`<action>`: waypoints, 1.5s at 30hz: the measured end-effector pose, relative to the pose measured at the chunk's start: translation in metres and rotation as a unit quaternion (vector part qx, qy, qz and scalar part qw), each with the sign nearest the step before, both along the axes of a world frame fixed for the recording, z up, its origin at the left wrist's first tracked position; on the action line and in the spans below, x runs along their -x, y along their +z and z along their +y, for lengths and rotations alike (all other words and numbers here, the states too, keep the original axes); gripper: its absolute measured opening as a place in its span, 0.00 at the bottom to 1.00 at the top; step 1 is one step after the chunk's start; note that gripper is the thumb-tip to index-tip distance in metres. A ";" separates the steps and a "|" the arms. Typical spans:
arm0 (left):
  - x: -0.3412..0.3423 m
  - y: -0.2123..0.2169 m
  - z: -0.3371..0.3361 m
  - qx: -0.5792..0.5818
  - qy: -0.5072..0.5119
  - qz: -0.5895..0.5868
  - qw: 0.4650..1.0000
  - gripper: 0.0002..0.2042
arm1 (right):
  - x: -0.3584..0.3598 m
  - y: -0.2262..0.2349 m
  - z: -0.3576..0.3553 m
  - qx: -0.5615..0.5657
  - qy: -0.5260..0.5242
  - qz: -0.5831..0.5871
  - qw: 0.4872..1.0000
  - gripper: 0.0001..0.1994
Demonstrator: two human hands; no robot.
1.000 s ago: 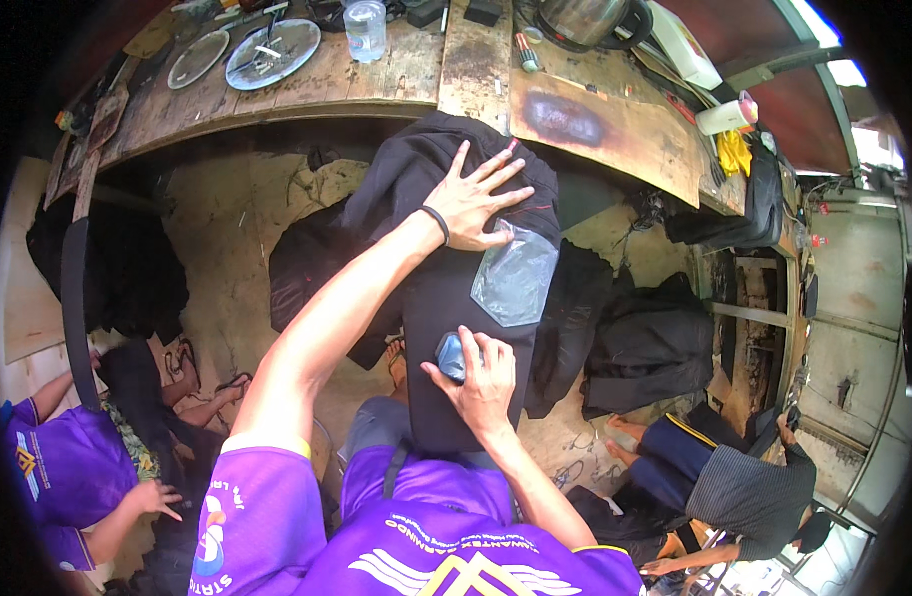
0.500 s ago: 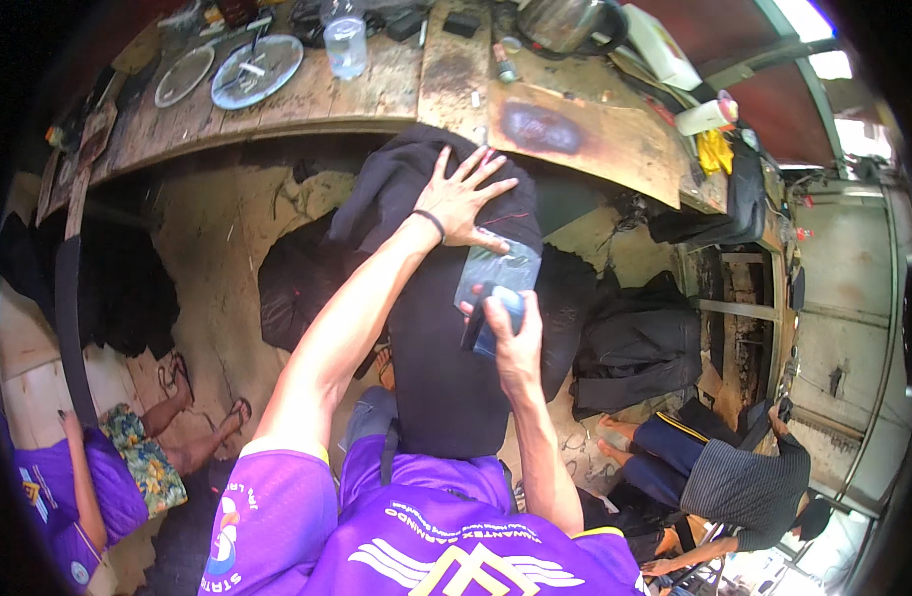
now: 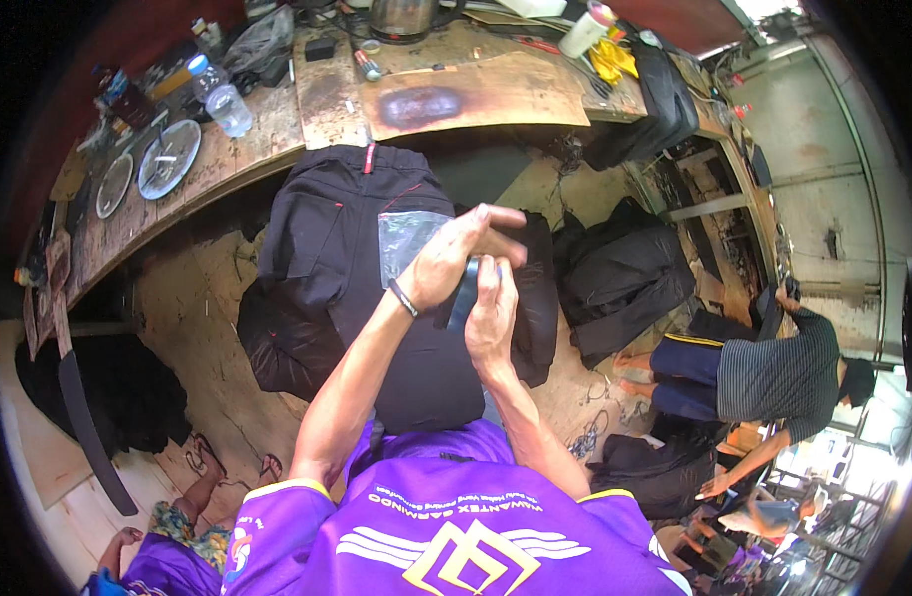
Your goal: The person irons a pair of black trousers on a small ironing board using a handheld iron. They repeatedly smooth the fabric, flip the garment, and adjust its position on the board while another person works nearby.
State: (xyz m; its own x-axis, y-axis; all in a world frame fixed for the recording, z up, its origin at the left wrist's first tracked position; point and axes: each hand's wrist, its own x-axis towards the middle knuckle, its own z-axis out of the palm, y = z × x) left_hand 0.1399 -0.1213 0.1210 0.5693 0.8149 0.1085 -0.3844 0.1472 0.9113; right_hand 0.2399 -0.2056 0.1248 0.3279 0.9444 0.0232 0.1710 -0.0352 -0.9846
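Note:
Black trousers [image 3: 312, 238] lie over my lap up to the workbench edge, their back pockets facing up. A clear plastic sheet [image 3: 401, 248] covers one back pocket with red stitching. Over the sheet's lower right edge is my left hand [image 3: 454, 253], its fingers stretched to the right, apart and slightly blurred. Just below it, my right hand [image 3: 491, 318] is closed around a dark, bluish hand-sized object [image 3: 460, 303]; its kind is hidden by the fingers. The two hands almost meet, and I cannot tell whether the left touches the object.
The wooden workbench [image 3: 277, 109] holds a scorched board [image 3: 516, 94], a water bottle [image 3: 221, 96], plates [image 3: 170, 159] and a yellow cloth [image 3: 613, 62]. More black garments [image 3: 625, 278] lie at right. A person in a striped shirt [image 3: 779, 368] is at right, another in purple [image 3: 173, 566] at lower left.
My left hand has left its spread position on the trousers' upper part and come down beside my right hand. The dark object has come off the plastic sheet. The view has turned rightward.

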 end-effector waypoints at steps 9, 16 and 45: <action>0.004 -0.004 -0.034 -0.018 0.014 0.041 0.999 0.36 | -0.002 -0.020 -0.034 -0.002 0.024 0.053 0.998 0.26; 0.008 -0.025 -0.050 0.029 0.070 0.084 0.994 0.35 | 0.001 -0.024 -0.039 0.066 0.037 0.112 0.991 0.27; 0.117 -0.135 0.110 -0.488 0.171 0.551 0.655 0.36 | 0.091 -0.102 0.015 -0.015 0.274 -0.471 0.838 0.30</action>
State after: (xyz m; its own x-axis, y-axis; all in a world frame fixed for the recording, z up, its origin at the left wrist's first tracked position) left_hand 0.0233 -0.0109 -0.0142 0.5432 0.7632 0.3500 0.7269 -0.6361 0.2588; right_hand 0.1487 -0.1909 0.0229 -0.3325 0.9416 0.0533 0.8561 0.3251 -0.4018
